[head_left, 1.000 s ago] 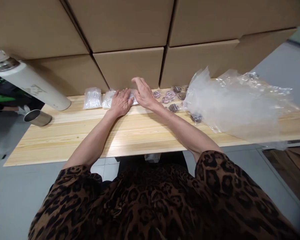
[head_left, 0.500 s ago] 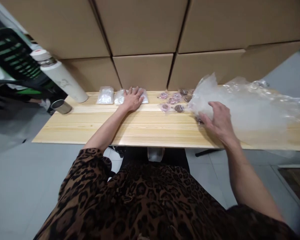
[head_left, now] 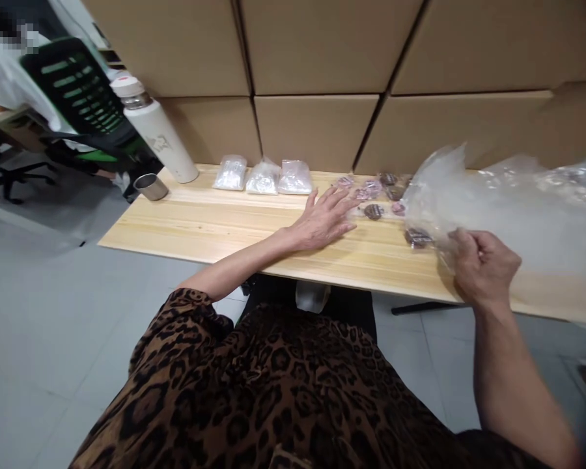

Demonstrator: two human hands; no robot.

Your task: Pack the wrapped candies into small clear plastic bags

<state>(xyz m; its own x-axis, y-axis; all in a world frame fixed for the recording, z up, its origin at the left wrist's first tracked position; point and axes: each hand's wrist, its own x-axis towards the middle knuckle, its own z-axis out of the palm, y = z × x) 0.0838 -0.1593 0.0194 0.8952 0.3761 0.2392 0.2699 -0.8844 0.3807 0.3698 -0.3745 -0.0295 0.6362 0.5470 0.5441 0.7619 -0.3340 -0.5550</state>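
My left hand (head_left: 322, 220), fingers spread, is over the middle of the wooden table (head_left: 215, 225), just short of several small round items in clear wrappers (head_left: 374, 211), some pink and some dark brown. Its fingers partly cover the nearest ones. My right hand (head_left: 486, 264) is closed, thumb against fingers, on the edge of a large clear plastic bag (head_left: 512, 208) that spreads over the right part of the table. Beside that edge lies a dark wrapped piece (head_left: 418, 238). To the left, three small clear packets (head_left: 262, 176) stand in a row.
Stacked cardboard boxes (head_left: 317, 127) form a wall along the table's back edge. A white thermos bottle (head_left: 161, 140) and a metal cup (head_left: 150, 187) stand at the left end. Beyond are a green-black chair (head_left: 78, 85) and part of another person in white (head_left: 4, 71).
My left hand has left the clear packets and moved right toward the wrapped round items. My right hand has closed on the bag's edge. The view has shifted a little.
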